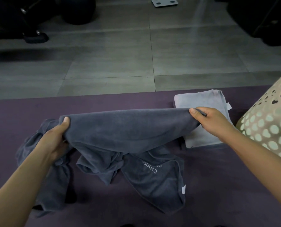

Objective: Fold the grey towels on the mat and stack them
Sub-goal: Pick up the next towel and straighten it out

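Pinching the dark grey towel (130, 128) taut – left hand (57, 136) at 9 o'clock, right hand (208, 119) at 3 | above purple mat (218, 185) | folded light grey towel (202, 102) at 1 o'clock – beside perforated basket (270, 122)

A purple mat (103, 102) lies on a grey tiled floor (112, 63). Landmark: the folded light grey towel (206, 102), flat on the mat near its far edge. Crumpled dark grey towels (161, 182) lie on the mat left of and nearer than the landmark. A perforated basket (270, 122) stands just right of it. A white scale (164, 1) sits on the floor far beyond it.
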